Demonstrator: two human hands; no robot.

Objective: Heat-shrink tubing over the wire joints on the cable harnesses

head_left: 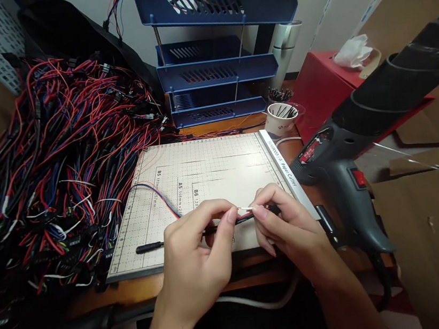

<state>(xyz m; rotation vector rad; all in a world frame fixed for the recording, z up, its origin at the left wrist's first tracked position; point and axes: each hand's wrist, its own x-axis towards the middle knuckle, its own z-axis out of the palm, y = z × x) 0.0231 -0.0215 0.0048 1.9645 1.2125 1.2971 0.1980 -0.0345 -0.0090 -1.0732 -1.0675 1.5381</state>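
Pinching the thin wire [246, 216] between our left hand [199, 253] and right hand [288, 225], we keep it steady over the cutting board [204, 172].

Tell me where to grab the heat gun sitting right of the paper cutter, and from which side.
Probably the grey pistol handle of the heat gun, below the red switch. It angles down toward the near table edge, bare on its right side, so come from the right front. The black barrel points up and away. The right hand is nearest, but both hands pinch the wire.
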